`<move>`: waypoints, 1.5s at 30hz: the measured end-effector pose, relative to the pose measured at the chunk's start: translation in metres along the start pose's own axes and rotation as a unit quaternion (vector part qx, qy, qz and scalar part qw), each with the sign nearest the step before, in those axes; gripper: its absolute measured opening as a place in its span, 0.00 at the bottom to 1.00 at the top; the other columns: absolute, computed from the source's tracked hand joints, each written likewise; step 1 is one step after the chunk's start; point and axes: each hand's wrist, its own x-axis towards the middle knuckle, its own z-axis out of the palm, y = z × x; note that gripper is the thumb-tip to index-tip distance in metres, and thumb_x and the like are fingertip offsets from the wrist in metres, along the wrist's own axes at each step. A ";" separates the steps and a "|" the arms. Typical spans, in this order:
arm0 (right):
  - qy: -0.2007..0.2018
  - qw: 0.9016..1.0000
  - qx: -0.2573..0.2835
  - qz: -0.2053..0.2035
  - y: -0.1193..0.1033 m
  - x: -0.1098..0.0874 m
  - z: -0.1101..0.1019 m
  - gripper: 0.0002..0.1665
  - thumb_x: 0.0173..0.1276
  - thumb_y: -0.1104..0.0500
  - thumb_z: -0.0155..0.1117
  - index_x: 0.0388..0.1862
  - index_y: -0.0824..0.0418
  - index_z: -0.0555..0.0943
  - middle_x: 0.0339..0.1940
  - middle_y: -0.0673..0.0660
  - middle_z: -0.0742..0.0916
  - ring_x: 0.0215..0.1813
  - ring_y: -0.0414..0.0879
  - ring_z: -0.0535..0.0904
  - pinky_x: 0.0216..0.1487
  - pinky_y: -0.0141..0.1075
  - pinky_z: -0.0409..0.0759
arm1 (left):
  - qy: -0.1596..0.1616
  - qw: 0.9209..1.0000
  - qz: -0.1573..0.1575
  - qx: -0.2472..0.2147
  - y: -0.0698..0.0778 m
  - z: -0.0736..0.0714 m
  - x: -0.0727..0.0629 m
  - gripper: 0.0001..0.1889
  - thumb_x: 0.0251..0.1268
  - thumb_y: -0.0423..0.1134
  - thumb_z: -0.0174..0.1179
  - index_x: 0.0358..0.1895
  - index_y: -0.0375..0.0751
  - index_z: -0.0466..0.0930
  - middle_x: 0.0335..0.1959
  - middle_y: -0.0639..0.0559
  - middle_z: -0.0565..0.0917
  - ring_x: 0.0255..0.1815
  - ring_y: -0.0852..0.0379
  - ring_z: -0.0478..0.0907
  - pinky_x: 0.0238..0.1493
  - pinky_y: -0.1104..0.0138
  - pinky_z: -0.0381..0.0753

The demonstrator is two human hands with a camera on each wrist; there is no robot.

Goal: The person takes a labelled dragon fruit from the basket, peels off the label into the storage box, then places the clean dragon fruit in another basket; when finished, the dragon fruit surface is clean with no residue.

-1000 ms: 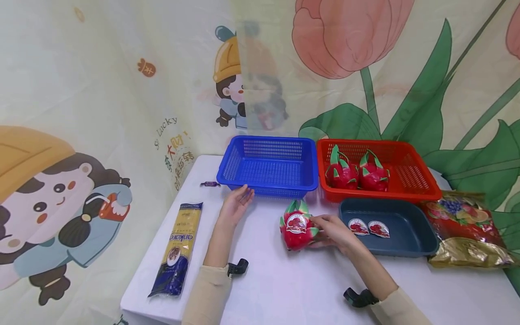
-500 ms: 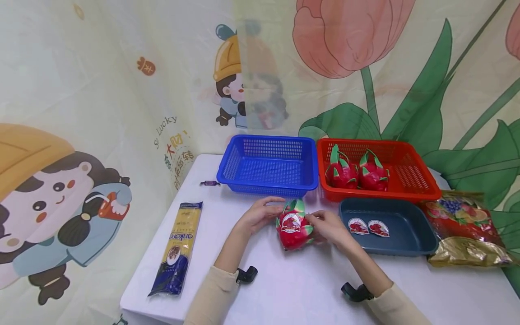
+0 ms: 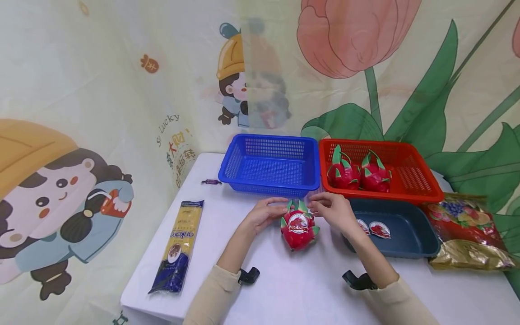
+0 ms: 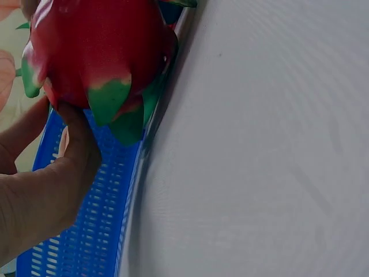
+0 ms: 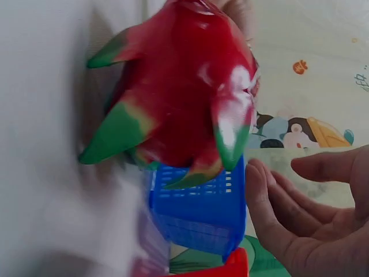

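A red dragon fruit (image 3: pixel 299 237) with green-tipped scales and a round white sticker (image 3: pixel 298 223) is between the hands, in front of the blue basket. My left hand (image 3: pixel 265 214) holds it at its upper left side; in the left wrist view the thumb and fingers (image 4: pixel 81 135) meet at its skin. My right hand (image 3: pixel 335 211) is at its upper right, fingers loosely bent with nothing in them. A gap shows between that right hand (image 5: pixel 314 210) and the fruit (image 5: pixel 179 86) in the right wrist view. Whether the fruit touches the table cannot be told.
At the back stand a blue basket (image 3: pixel 270 187) and a red basket (image 3: pixel 418 174) holding two dragon fruits (image 3: pixel 375 177). A dark blue tray (image 3: pixel 414 248) with stickers (image 3: pixel 380 229), a fruit-print bag (image 3: pixel 467 230), a pasta packet (image 3: pixel 177 246) and a purple candy (image 3: pixel 211 182) lie around.
My left hand has come from the blue basket's front edge to the dragon fruit's left side. My right hand has let go of the fruit and moved up and slightly right.
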 end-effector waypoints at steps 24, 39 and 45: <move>-0.086 0.994 -0.063 0.034 -0.021 0.017 0.003 0.28 0.68 0.57 0.74 0.63 0.67 0.82 0.39 0.57 0.92 0.37 0.47 0.89 0.50 0.52 0.89 | 0.030 0.999 0.006 -0.011 -0.002 0.005 0.001 0.20 0.70 0.26 0.64 0.64 0.32 0.78 0.57 0.36 0.86 0.46 0.56 0.87 0.53 0.66 0.87; -0.108 0.991 -0.009 0.083 -0.010 0.033 0.005 0.26 0.58 0.60 0.83 0.54 0.67 0.87 0.37 0.60 0.92 0.37 0.53 0.91 0.43 0.47 0.91 | 0.031 1.000 0.003 0.000 -0.005 0.004 0.001 0.20 0.70 0.26 0.64 0.62 0.25 0.80 0.53 0.41 0.89 0.45 0.58 0.87 0.55 0.65 0.87; -0.152 0.982 0.057 0.099 -0.003 0.042 -0.001 0.22 0.61 0.60 0.81 0.51 0.69 0.89 0.43 0.62 0.92 0.42 0.55 0.92 0.44 0.46 0.91 | 0.030 1.000 0.008 0.000 -0.005 0.005 0.002 0.19 0.70 0.27 0.64 0.62 0.25 0.81 0.54 0.40 0.89 0.47 0.57 0.87 0.57 0.63 0.86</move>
